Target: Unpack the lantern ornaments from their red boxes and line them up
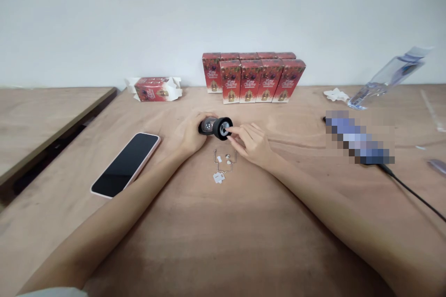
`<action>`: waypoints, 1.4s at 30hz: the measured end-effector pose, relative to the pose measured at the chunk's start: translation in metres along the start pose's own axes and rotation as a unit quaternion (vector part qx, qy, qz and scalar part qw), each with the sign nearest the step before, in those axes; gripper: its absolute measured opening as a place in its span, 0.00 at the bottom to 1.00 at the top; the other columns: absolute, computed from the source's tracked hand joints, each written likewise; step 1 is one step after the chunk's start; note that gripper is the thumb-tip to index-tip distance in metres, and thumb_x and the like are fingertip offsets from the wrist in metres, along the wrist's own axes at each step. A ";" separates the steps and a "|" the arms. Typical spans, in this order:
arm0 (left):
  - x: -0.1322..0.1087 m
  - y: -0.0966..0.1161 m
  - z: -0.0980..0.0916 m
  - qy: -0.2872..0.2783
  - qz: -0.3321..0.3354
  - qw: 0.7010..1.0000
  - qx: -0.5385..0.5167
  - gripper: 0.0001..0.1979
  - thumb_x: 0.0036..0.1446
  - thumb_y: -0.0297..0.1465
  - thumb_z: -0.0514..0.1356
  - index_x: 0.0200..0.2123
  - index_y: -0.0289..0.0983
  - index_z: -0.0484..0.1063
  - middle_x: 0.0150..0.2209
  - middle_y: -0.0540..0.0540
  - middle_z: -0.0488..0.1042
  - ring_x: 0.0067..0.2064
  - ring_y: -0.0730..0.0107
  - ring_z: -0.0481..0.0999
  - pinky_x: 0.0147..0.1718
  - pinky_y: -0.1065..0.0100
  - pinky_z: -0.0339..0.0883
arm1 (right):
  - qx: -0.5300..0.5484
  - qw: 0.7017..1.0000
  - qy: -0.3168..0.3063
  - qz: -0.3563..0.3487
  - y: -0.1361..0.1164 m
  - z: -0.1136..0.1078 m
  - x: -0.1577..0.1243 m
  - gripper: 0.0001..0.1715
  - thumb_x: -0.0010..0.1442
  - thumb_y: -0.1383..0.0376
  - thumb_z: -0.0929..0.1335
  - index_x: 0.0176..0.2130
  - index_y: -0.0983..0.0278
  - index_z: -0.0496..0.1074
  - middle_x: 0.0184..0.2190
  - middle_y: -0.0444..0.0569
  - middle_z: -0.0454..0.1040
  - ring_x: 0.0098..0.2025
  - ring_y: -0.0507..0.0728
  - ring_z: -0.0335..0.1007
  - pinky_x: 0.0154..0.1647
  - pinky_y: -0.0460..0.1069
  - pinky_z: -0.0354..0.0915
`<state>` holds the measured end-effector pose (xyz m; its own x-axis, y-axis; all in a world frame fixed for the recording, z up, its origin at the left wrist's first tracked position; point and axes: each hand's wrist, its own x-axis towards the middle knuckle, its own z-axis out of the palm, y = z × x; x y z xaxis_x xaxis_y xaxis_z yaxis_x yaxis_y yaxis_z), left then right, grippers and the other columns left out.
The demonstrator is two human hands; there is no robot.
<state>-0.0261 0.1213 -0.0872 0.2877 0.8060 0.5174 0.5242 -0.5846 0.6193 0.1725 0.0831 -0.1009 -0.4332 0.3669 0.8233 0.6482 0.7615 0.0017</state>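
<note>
A small black lantern (209, 124) with a clear middle lies on its side above the table, its round base facing me. My left hand (195, 133) is wrapped around its far end. At the open base, my right hand (252, 144) has its thumb and index fingertip drawn together at the rim; whether something tiny sits between them cannot be made out. Just below lie a bent wire handle (218, 168), two small round silver pieces, one of them a disc (229, 162), and some white bits (219, 177).
Several red Christmas boxes (249, 81) stand in rows by the wall. An opened red box (153, 89) lies left of them. A phone (125, 164) rests at left, a blurred-out device (362, 139) with a cable at right, near a tilted clear bottle (386, 76) and crumpled tissue (336, 95).
</note>
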 end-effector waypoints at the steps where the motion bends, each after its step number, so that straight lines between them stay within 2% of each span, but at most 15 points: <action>1: 0.000 0.001 0.000 -0.007 0.006 1.000 0.008 0.15 0.44 0.25 0.54 0.38 0.36 0.72 0.41 0.45 0.76 0.45 0.63 0.73 0.50 0.58 0.64 | -0.009 1.000 -0.002 0.005 0.000 0.000 0.000 0.10 0.65 0.66 0.61 0.42 0.67 0.70 0.26 0.46 0.74 0.28 0.52 0.66 0.32 0.49 0.56; 8: -0.002 0.015 -0.003 -0.033 0.025 0.996 0.076 0.14 0.49 0.25 0.53 0.39 0.37 0.72 0.41 0.45 0.75 0.44 0.64 0.73 0.48 0.58 0.65 | -0.046 0.999 0.022 -0.004 0.002 0.000 0.001 0.11 0.64 0.66 0.63 0.31 0.65 0.71 0.24 0.45 0.75 0.26 0.52 0.66 0.31 0.48 0.57; 13: -0.003 0.026 -0.009 -0.053 0.028 0.992 0.111 0.13 0.51 0.25 0.53 0.40 0.38 0.72 0.42 0.46 0.75 0.45 0.64 0.73 0.48 0.58 0.65 | -0.041 0.999 0.030 -0.002 0.001 0.000 0.001 0.10 0.63 0.67 0.64 0.30 0.65 0.70 0.23 0.44 0.74 0.25 0.51 0.66 0.30 0.48 0.58; 21: -0.001 0.013 -0.003 -0.022 0.033 0.998 0.057 0.14 0.49 0.25 0.53 0.39 0.37 0.72 0.42 0.46 0.76 0.45 0.64 0.73 0.49 0.58 0.65 | -0.078 0.997 0.027 0.005 0.000 -0.002 0.001 0.10 0.64 0.66 0.63 0.36 0.65 0.72 0.24 0.45 0.76 0.26 0.52 0.67 0.30 0.48 0.58; 28: -0.003 0.016 -0.005 -0.035 0.037 0.995 0.090 0.13 0.51 0.26 0.54 0.39 0.38 0.73 0.41 0.46 0.75 0.44 0.64 0.73 0.47 0.58 0.66 | -0.059 0.998 -0.004 0.016 0.001 0.001 0.000 0.14 0.65 0.66 0.61 0.30 0.64 0.71 0.23 0.46 0.75 0.25 0.52 0.67 0.29 0.48 0.57; 33: -0.002 0.008 -0.003 -0.014 0.016 0.998 0.055 0.16 0.46 0.23 0.53 0.39 0.36 0.73 0.41 0.46 0.76 0.45 0.63 0.73 0.48 0.58 0.65 | -0.007 1.000 0.021 0.021 -0.001 -0.001 0.001 0.11 0.64 0.67 0.62 0.31 0.64 0.69 0.22 0.45 0.73 0.24 0.51 0.65 0.29 0.48 0.57; 37: 0.000 -0.006 -0.001 0.040 -0.032 0.998 0.029 0.20 0.40 0.20 0.50 0.37 0.35 0.72 0.39 0.45 0.76 0.43 0.62 0.74 0.46 0.59 0.67 | 0.082 0.996 -0.022 -0.022 -0.003 -0.003 0.000 0.08 0.61 0.68 0.63 0.31 0.65 0.67 0.21 0.44 0.71 0.24 0.50 0.64 0.29 0.47 0.58; 42: 0.001 -0.017 0.000 0.064 -0.042 0.997 0.024 0.22 0.38 0.19 0.49 0.39 0.36 0.71 0.40 0.46 0.77 0.45 0.60 0.74 0.48 0.60 0.67 | 0.137 0.981 -0.115 -0.075 -0.002 -0.004 0.001 0.05 0.57 0.70 0.63 0.29 0.64 0.67 0.23 0.44 0.71 0.25 0.52 0.63 0.29 0.48 0.58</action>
<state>-0.0348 0.1315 -0.0971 0.1389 0.8314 0.5381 0.5813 -0.5083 0.6354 0.1732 0.0800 -0.0984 -0.6615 0.3263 0.6752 0.3875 0.9196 -0.0647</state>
